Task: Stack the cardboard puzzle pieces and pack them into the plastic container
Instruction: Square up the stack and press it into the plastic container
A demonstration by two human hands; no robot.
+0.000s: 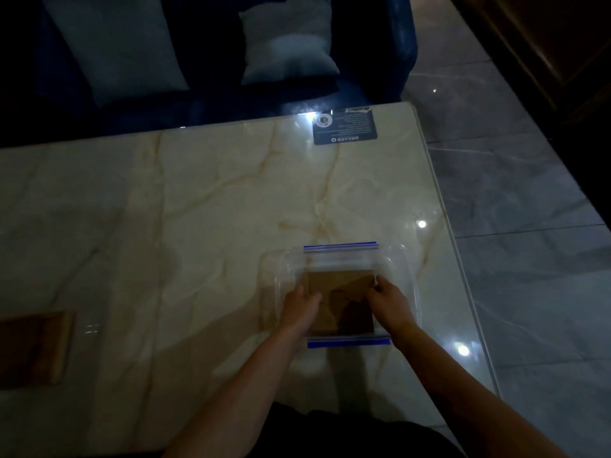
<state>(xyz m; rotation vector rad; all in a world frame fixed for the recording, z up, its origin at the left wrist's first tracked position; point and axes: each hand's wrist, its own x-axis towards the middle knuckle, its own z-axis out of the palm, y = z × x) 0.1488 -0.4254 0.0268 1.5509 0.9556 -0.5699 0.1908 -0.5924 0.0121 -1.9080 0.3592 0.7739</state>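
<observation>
A clear plastic container [395,259] with blue strips on its far and near edges stands on the marble table, right of centre. Inside it lies a brown stack of cardboard puzzle pieces [340,285]. My left hand [299,309] holds the stack's left edge and my right hand [388,300] holds its right edge, both reaching into the container. The hands and their shadows hide part of the stack. The light is dim.
A brown wooden board [31,348] lies at the table's left edge. A dark card [345,127] rests near the far edge of the marble table [198,209]. Behind it stands a blue sofa with two pale cushions [287,38]. Grey tiled floor [529,209] lies to the right.
</observation>
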